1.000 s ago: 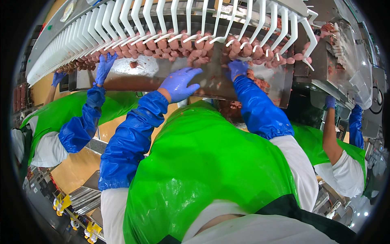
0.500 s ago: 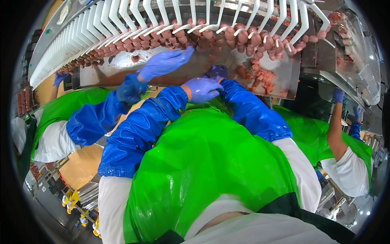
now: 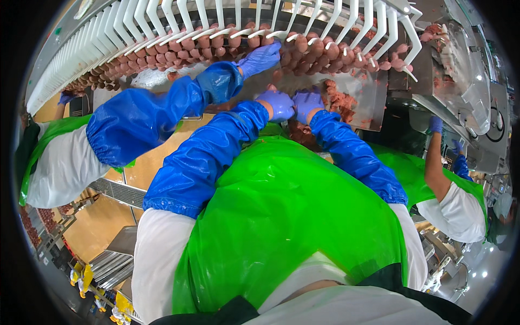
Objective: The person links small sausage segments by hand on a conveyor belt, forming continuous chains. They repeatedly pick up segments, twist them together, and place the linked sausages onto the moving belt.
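Note:
My left hand (image 3: 278, 104), in a purple glove, is closed over the front edge of a metal tray (image 3: 374, 105). A small pink sausage link (image 3: 272, 88) pokes out at its far side. Right beside it, my right hand (image 3: 307, 103) is closed too, its knuckles turned up; what its fingers hold is hidden. The two hands meet at the fingertips. Beyond them, strings of pink sausage links (image 3: 317, 57) hang from a row of white hooks (image 3: 346, 24). Loose ground meat (image 3: 339, 100) lies on the tray just right of my right hand.
From the left, a co-worker's blue sleeve (image 3: 130, 124) crosses in, and that person's gloved hand (image 3: 260, 59) touches the hanging links. Another person's bare forearm (image 3: 435, 157) is at the right, beside metal machinery (image 3: 476, 103). Metal trays (image 3: 114, 265) are stacked at lower left.
My hands have moved apart from their overlap and now sit side by side, the right one nearer. The co-worker's hand has reached right to the links. The whole view has shifted slightly.

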